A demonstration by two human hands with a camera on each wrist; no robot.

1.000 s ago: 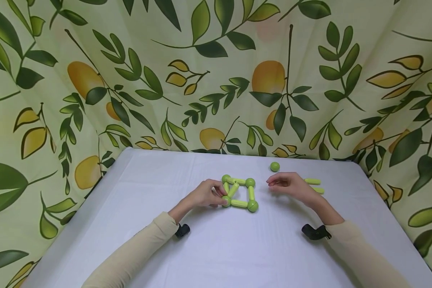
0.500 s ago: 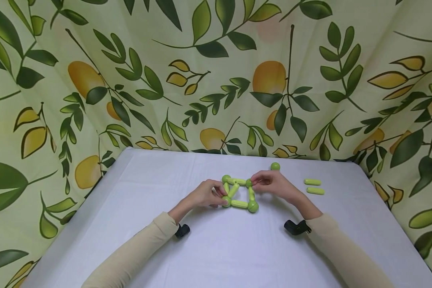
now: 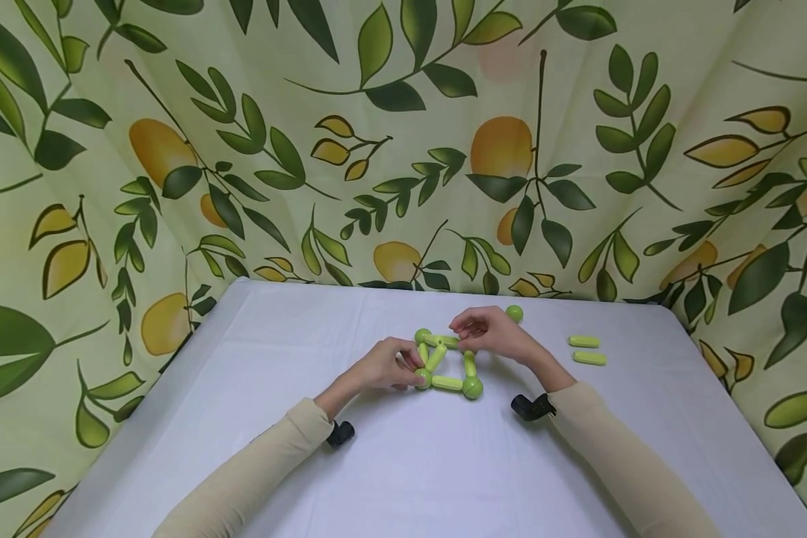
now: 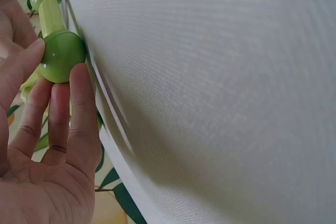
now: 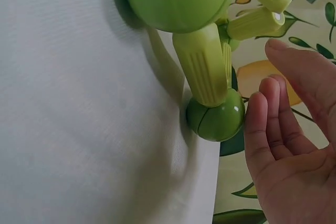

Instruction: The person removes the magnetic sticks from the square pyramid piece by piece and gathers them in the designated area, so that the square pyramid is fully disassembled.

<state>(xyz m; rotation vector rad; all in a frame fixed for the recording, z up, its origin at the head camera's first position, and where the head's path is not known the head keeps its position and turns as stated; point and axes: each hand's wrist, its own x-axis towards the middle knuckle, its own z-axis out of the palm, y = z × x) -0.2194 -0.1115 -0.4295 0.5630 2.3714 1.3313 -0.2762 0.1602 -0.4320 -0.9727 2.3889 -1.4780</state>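
A square frame of green balls and ribbed yellow-green rods lies on the white-covered table. My left hand pinches the near-left ball between thumb and fingertips. From this corner another rod slants upward, its end free. My right hand is at the far-right corner and hides that corner's ball in the head view. In the right wrist view the fingertips lie right beside this ball, thumb raised apart from it, nothing gripped. The near-right ball joins two rods.
A loose green ball lies near the table's back edge, just behind the right hand. Two loose rods lie side by side farther right. A fruit-and-leaf patterned curtain closes off the back and sides of the table.
My right hand has moved left from beside the loose rods to the frame's far-right corner, uncovering those rods. The left hand keeps its pinch on the near-left ball.
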